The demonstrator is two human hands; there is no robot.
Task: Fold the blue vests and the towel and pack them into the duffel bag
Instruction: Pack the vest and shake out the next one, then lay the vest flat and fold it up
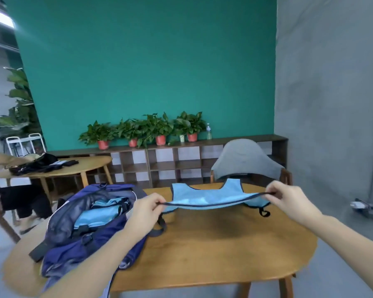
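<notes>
A light blue vest (209, 195) with dark trim hangs stretched above the wooden table (213, 250). My left hand (148, 208) pinches its near hem at the left end, and my right hand (285, 195) pinches the same hem at the right end. The vest's shoulder straps point away from me. An open navy duffel bag (73, 239) lies on the table's left side, and folded light blue fabric (97, 216) sits inside it. No towel is plainly visible.
A grey chair (246, 160) stands behind the table. A second table (69, 168) with dark items is at the left, with a seated person beside it. Potted plants (146, 130) line a low shelf against the green wall.
</notes>
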